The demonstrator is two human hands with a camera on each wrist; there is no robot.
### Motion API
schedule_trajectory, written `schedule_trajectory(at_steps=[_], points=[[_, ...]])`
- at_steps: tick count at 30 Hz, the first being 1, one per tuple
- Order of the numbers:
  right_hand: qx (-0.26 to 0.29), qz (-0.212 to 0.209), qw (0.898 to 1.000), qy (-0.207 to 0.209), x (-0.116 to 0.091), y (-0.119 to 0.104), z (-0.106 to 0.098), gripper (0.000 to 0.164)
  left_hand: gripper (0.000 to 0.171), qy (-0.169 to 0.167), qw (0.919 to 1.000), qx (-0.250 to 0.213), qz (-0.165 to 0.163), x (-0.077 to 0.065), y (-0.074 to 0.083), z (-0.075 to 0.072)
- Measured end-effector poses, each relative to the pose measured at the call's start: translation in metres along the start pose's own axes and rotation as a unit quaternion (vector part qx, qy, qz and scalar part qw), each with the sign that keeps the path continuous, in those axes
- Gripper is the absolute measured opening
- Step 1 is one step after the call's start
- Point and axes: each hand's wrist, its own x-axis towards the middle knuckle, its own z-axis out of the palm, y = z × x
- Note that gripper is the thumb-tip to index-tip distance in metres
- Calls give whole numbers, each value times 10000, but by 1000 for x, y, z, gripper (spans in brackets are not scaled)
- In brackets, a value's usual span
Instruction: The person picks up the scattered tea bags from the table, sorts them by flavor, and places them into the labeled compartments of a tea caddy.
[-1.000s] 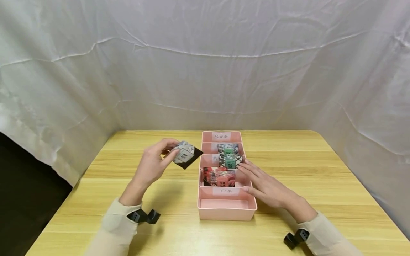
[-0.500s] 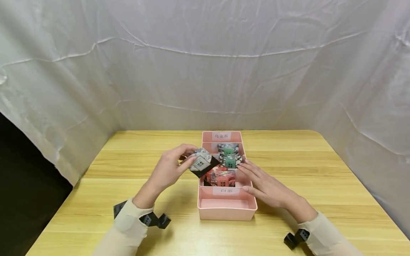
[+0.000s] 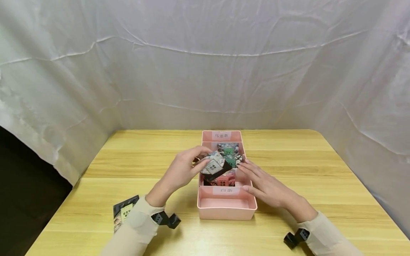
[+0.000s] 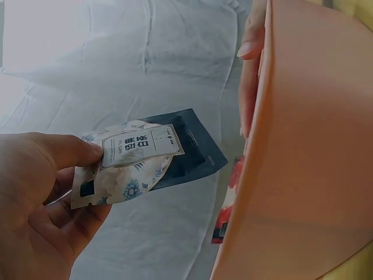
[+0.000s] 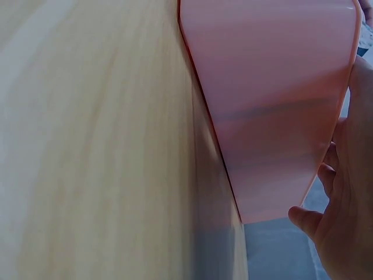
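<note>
My left hand (image 3: 184,169) pinches a white tea sachet (image 3: 214,164) between thumb and fingers, tilted above the pink divided box (image 3: 226,214). In the left wrist view the sachet (image 4: 141,147) shows a pale floral front, a dark end and the printed words "WHITE TEA". My right hand (image 3: 269,185) rests with extended fingers on the box's right rim. Red tea sachets (image 3: 226,180) lie in one compartment, partly hidden under the held sachet. Behind them are sachets with green labels (image 3: 229,148). The front compartment (image 3: 225,203), with a white paper label, is bare.
Another dark sachet with a yellow-green label (image 3: 126,212) lies on the wooden table (image 3: 288,153), partly covered by my left sleeve. The rearmost compartment carries a paper label (image 3: 221,135). Pale cloth (image 3: 205,81) hangs behind and at both sides.
My left hand has carried the white tea sachet rightward and slightly toward me, from beside the box to above it. The sachet on the table has come out from behind my sleeve. My right hand stays put.
</note>
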Motion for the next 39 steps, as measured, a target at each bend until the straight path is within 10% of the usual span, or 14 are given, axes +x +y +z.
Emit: schedule_trajectory(at_steps=[34, 39], points=[[-24, 69, 10000, -33, 0, -1, 2, 65, 22, -248, 9968, 75, 761, 5, 16, 21], [10, 50, 10000, 1, -1, 1, 2, 65, 22, -746, 9938, 52, 827, 4, 18, 27]])
